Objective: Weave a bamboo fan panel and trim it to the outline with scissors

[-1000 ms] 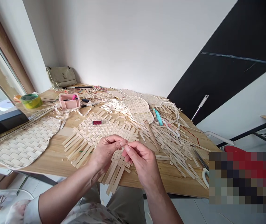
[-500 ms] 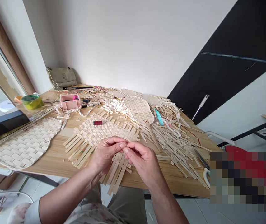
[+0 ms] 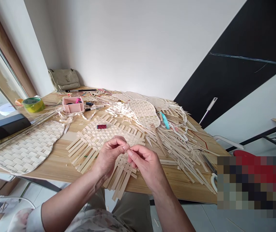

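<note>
My left hand (image 3: 112, 154) and my right hand (image 3: 144, 162) meet fingertip to fingertip, each in a pinch. Whatever lies between the fingers is too small to make out. Beneath them on the table is a woven mat of pale flat strips (image 3: 91, 137), its loose strip ends fanning out and some hanging over the front edge. A spool of dark red thread (image 3: 101, 126) lies on its side on this mat. To the left rests a woven fan-shaped panel (image 3: 28, 146) with a bound rim.
A woven fan with a handle (image 3: 144, 112) lies behind, beside a heap of loose strips (image 3: 176, 149). White-handled scissors (image 3: 213, 180) are at the right edge. A pink basket (image 3: 73, 106), green tape roll (image 3: 33, 104), black device (image 3: 5, 128) and handbag (image 3: 64, 79) stand on the left.
Both hands have shifted slightly up and to the left, still pinching close together. The mat and the thread spool stay where they were.
</note>
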The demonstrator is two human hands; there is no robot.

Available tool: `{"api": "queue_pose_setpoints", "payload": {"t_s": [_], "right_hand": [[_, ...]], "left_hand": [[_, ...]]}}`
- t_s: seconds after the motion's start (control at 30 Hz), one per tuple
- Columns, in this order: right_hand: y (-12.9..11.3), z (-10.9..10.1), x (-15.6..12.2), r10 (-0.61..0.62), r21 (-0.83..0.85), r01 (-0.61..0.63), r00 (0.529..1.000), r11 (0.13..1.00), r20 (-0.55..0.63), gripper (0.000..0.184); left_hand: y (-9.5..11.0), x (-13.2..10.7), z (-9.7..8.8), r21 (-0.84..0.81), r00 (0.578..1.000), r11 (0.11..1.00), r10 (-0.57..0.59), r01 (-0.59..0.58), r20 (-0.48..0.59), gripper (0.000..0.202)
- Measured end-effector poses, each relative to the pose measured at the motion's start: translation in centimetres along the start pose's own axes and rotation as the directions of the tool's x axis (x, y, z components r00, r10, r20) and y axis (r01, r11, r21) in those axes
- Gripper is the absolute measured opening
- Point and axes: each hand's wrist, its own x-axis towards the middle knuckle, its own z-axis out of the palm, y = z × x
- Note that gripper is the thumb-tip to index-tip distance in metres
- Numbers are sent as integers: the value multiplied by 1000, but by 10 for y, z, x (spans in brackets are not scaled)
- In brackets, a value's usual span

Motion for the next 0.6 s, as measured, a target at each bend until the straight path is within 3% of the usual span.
{"api": "queue_pose_setpoints", "payload": {"t_s": [0.2,0.37,0.47,0.6], "right_hand": [[2,-3,5,46,73,-48,999,996,25,22],[1,-13,5,94,94,-98,995,991,43,32],[-4,-20,3,129,23,-131,990,991,49,28],[-8,-35,-7,132,-81,-136,990,987,-50,23]], "left_hand": [[20,10,-6,11,998,998,61,-61,25,25],[56,18,-6,-1,999,1000,28,-28,44,31],[80,22,-5,20,984,986,167,-168,62,24],[109,23,-2,42,935,938,340,-345,96,29]]}}
